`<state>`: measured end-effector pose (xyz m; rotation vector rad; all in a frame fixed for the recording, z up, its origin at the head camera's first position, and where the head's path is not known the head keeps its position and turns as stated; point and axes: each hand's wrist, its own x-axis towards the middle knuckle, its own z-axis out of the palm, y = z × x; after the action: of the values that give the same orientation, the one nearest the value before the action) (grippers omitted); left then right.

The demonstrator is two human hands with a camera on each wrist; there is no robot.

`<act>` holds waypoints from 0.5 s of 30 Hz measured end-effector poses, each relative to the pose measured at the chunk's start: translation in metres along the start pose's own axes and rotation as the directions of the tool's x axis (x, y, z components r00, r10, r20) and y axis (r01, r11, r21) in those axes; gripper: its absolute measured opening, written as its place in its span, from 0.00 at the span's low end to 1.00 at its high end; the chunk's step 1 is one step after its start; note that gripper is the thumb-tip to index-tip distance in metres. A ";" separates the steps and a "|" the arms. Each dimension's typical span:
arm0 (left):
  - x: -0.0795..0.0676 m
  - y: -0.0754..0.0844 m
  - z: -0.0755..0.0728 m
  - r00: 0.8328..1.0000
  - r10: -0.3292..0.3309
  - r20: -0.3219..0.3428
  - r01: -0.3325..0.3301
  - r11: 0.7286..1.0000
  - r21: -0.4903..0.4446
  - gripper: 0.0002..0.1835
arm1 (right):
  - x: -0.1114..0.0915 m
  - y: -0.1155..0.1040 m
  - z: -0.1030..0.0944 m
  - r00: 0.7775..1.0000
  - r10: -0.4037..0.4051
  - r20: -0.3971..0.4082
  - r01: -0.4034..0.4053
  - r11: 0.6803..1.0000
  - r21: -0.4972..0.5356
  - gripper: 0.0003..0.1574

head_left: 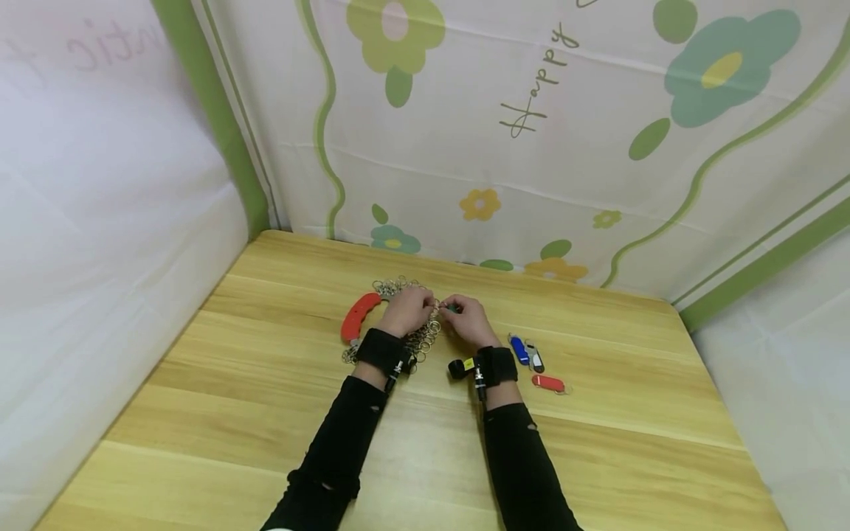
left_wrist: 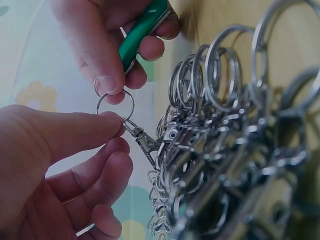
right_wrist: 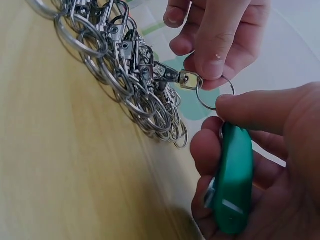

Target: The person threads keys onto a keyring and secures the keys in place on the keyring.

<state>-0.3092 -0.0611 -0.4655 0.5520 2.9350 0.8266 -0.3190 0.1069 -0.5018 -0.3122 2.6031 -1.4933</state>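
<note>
My left hand (head_left: 406,311) pinches a split key ring (left_wrist: 133,107) between thumb and index finger. That ring hangs on a swivel snap hook (left_wrist: 146,142), one of several hooks and rings in the metal bunch (right_wrist: 125,75). The bunch is strung on a holder with a curved red handle (head_left: 361,317). My right hand (head_left: 468,321) holds a green oblong piece (right_wrist: 235,175) with a metal edge in curled fingers. Its thumb presses at the split ring, close to the left fingertips. Whether the green piece is threaded on the ring, I cannot tell.
Right of my right hand lie a blue tag-like piece (head_left: 519,350), a black one (head_left: 535,357) and a red one (head_left: 548,383) with a ring. All rest on the wooden table (head_left: 637,457). Printed white cloth (head_left: 425,147) walls the back and sides.
</note>
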 end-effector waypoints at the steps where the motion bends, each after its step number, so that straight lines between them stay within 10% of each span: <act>1: 0.000 0.000 0.000 1.000 0.003 0.000 -0.003 1.000 -0.002 0.08 | 0.000 0.000 0.000 1.000 -0.001 -0.006 0.001 1.000 -0.006 0.06; 15: 0.001 0.002 0.000 1.000 0.011 -0.013 -0.011 1.000 0.005 0.06 | -0.001 -0.005 0.002 0.998 -0.063 -0.026 0.062 0.997 -0.052 0.07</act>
<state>-0.3098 -0.0587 -0.4641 0.5665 2.9493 0.8268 -0.3176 0.1034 -0.4984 -0.3848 2.6808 -1.4619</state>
